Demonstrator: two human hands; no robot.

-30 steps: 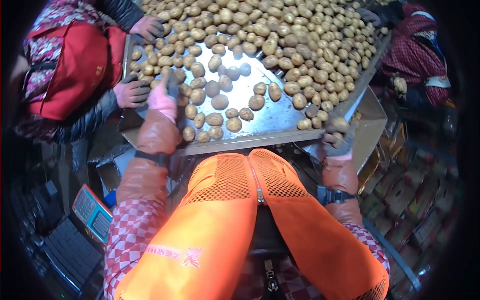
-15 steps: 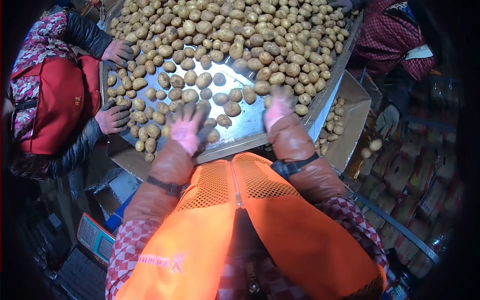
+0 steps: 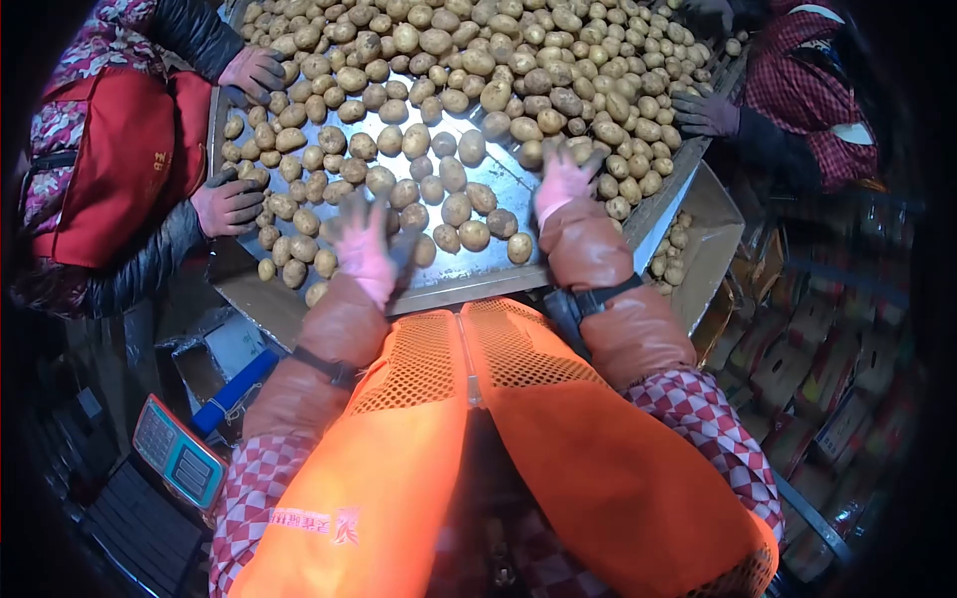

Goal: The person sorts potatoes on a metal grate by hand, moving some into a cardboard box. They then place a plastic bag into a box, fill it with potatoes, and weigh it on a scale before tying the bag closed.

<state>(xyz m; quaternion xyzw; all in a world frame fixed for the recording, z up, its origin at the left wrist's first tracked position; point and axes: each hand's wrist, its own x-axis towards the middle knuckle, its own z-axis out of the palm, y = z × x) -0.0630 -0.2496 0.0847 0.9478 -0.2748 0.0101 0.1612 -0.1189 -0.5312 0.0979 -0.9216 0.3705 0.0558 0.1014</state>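
Tan potatoes crowd the right hand, a cardboard box nearby.

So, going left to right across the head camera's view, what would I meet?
Red apron → wearer's left grip → the few loose potatoes in between → wearer's right grip → open cardboard box → co-worker's checked clothing.

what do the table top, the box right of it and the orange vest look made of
Table top: probably bare sheet metal, smooth and shiny, judging by the bright glare. Box: likely cardboard, matte brown, with thin flat walls. Orange vest: seemingly synthetic fabric, smooth, with holed mesh panels; exact fibre unclear.
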